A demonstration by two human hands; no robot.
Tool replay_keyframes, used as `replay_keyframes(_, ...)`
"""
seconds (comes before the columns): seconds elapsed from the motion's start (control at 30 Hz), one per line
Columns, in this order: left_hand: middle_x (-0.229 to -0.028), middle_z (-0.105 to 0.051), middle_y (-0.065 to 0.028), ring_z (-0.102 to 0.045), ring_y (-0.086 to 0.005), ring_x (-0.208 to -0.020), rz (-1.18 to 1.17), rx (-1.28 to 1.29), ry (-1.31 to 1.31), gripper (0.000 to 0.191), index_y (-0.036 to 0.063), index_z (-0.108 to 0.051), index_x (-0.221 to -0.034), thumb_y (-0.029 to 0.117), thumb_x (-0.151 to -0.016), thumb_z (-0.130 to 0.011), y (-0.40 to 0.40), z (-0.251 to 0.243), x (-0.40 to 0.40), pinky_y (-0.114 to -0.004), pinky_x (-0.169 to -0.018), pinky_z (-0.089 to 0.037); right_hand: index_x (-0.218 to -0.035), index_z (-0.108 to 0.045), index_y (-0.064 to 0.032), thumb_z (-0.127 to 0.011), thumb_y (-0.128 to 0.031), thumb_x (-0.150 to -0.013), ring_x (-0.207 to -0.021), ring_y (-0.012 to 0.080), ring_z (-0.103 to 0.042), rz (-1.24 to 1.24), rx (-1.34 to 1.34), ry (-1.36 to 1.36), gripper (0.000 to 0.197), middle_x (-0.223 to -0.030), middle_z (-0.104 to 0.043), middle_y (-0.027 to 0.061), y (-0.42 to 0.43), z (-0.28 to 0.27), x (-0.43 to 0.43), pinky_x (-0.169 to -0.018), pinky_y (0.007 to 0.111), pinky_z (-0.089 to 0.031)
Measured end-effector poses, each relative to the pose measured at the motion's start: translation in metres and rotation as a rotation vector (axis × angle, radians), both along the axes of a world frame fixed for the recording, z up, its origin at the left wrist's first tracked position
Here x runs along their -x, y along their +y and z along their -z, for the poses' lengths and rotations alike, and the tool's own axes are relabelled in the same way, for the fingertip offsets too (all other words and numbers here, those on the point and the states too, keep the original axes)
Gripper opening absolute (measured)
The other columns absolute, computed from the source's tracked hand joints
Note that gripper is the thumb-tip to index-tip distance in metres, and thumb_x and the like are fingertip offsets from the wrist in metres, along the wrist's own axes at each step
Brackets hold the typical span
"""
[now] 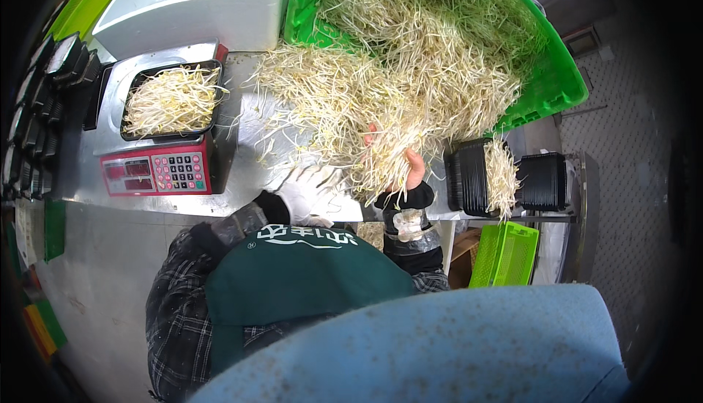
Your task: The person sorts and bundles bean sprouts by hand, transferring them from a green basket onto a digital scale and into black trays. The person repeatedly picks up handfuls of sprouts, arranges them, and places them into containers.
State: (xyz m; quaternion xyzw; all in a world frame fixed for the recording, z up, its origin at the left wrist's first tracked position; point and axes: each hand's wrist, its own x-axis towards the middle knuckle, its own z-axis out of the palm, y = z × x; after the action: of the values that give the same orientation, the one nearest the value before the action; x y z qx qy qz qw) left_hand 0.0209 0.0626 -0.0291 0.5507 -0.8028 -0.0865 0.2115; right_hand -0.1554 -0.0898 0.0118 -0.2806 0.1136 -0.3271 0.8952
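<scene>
My right hand (416, 169), bare, is curled around a clump of bean sprouts (391, 158) at the near edge of a large heap; sprouts hide most of the palm. My left hand (308, 193), in a white glove, is low over the metal table (254, 153) beside the heap, fingers spread, with nothing seen in its grasp. The heap of bean sprouts (351, 92) spills out of a tipped green plastic crate (560, 87). To the left, a black plastic tray (218, 81) full of sprouts sits on the metal pan of a red digital scale (129, 175).
A white foam box (219, 21) stands behind the scale. Stacks of black trays (467, 180) are at the right, with sprouts lying on one. More black trays (35, 123) are piled far left. A light-green basket (502, 254) is below the table's right edge.
</scene>
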Motion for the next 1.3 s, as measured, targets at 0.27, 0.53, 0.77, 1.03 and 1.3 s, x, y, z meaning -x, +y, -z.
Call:
replay_keyframes(0.27, -0.086, -0.054, -0.0113, -0.052, -0.0298, -0.082, -0.379, -0.085, 0.202, 0.036, 0.0075, -0.052, -0.107, 0.027, -0.078, -0.060, 0.013, -0.014, -0.027, -0.038, -0.073, -0.042, -0.133, -0.023, -0.0003, -0.057, -0.029, -0.075, -0.105, 0.0304, -0.052, -0.177, 0.046, -0.021, 0.073, -0.124, -0.044, 0.0214, -0.002, -0.014, -0.009, -0.082, 0.036, -0.047)
replay_keyframes(0.53, -0.087, -0.061, -0.0091, -0.059, -0.0261, -0.074, -0.503, 0.082, 0.409, 0.009, 0.0049, -0.062, -0.080, 0.013, -0.076, -0.063, 0.071, -0.037, -0.058, -0.033, -0.062, -0.048, -0.118, -0.044, 0.0005, -0.057, -0.004, -0.077, -0.090, 0.0204, -0.059, -0.118, 0.228, 0.366, 0.043, -0.102, -0.059, 0.0136, 0.016, -0.023, -0.054, -0.077, 0.032, -0.048)
replay_keyframes(0.77, -0.085, -0.061, -0.0139, -0.060, -0.0240, -0.076, -0.296, 0.664, 0.750, 0.010, -0.0009, -0.057, -0.081, -0.005, -0.075, -0.050, 0.118, -0.089, -0.174, -0.030, -0.070, -0.048, -0.114, -0.047, -0.0011, -0.059, 0.003, -0.073, -0.089, 0.0157, -0.057, -0.113, 0.557, 0.431, 0.043, -0.101, -0.058, 0.0077, 0.033, -0.055, -0.143, -0.080, 0.028, -0.045)
replay_keyframes(1.03, -0.111, -0.051, -0.0104, -0.048, -0.0192, -0.103, -0.645, 0.435, 1.464, 0.037, -0.0005, -0.039, -0.122, 0.017, -0.091, -0.046, 0.091, -0.080, -0.295, -0.029, -0.087, -0.038, -0.121, -0.038, 0.0001, -0.065, -0.011, -0.060, -0.095, 0.0286, -0.051, -0.153, 2.118, 0.881, 0.067, -0.104, -0.051, 0.0139, 0.087, -0.122, -0.306, -0.083, 0.038, -0.042)
replay_keyframes(1.3, -0.136, -0.023, -0.0275, -0.022, -0.0375, -0.128, -0.250, 0.348, 0.053, 0.093, -0.0055, -0.020, -0.133, 0.057, -0.073, -0.053, 0.057, -0.151, -0.272, -0.045, -0.105, -0.014, -0.112, -0.043, 0.0015, -0.065, -0.023, -0.060, -0.103, 0.0309, -0.045, -0.089, 2.274, 1.087, 0.061, -0.108, -0.049, 0.0167, 0.111, -0.115, -0.317, -0.086, 0.041, -0.034)
